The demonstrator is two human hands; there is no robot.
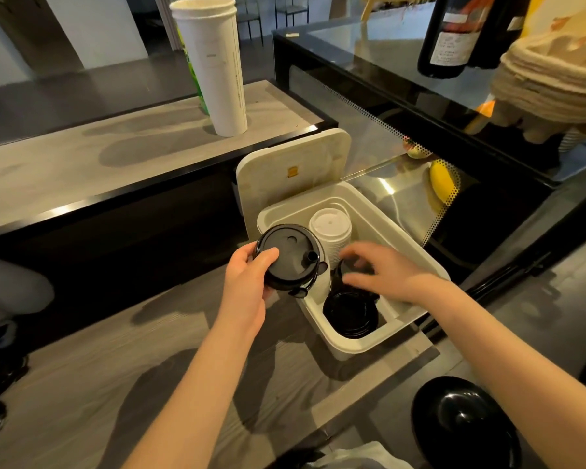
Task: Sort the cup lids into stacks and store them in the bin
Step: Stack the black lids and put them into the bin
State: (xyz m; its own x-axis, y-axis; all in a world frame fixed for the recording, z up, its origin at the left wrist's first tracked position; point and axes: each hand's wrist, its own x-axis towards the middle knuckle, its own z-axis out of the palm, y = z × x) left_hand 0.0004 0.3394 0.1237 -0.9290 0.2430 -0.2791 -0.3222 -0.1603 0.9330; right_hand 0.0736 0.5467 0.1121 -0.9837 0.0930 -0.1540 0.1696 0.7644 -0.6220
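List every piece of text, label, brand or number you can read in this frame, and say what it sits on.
No text here reads legibly.
Dark bottle: pale label with printed lines, too blurred to read.
Tall stack of white cups: faint grey marks, unreadable.
Open bin lid: small yellow sticker, no readable characters.
Black lid in the left hand: no lettering can be made out.

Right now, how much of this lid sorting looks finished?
Partly done, it seems. The open white plastic bin already holds a stack of white round lids and a stack of black round lids. The left hand holds a black lid with a spout over the bin's near corner; the right hand reaches onto black lids inside. That held lid has yet to go in.
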